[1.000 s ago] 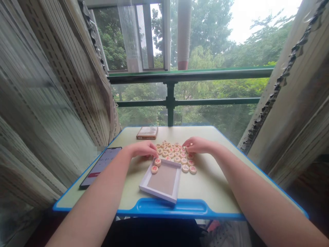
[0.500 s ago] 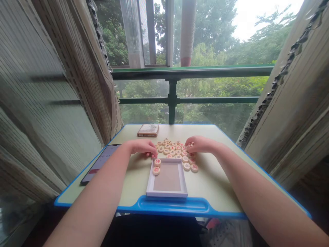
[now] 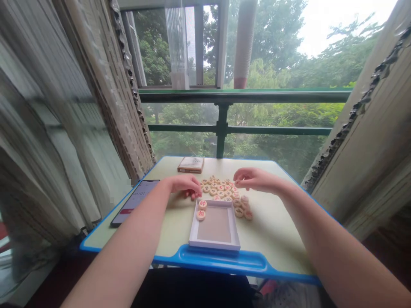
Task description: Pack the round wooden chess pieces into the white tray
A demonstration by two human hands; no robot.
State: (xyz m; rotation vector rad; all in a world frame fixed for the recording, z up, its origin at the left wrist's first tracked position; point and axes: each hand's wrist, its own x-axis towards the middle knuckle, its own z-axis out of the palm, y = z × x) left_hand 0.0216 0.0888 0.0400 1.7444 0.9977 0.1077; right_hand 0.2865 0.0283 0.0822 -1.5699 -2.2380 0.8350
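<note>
Both hands over a table (image 3: 282, 244), wooden game pieces (image 3: 220, 188) clustered between them.

The left hand (image 3: 185, 185) has its fingers bent down beside the pieces' left edge; whether it pinches one cannot be told. The right hand (image 3: 253, 179) hangs at the cluster's right edge, fingers loosely bent and parted. More pieces lie on the right hand's near side, some of them blurred. Just nearer the person than the left hand, and a little right of it, is an open shallow box (image 3: 236, 231) with two red-marked pieces (image 3: 201, 215) inside at its far left corner. Left of the left hand lies a phone (image 3: 138, 200); beyond that hand, a flat closed box (image 3: 192, 165).
</note>
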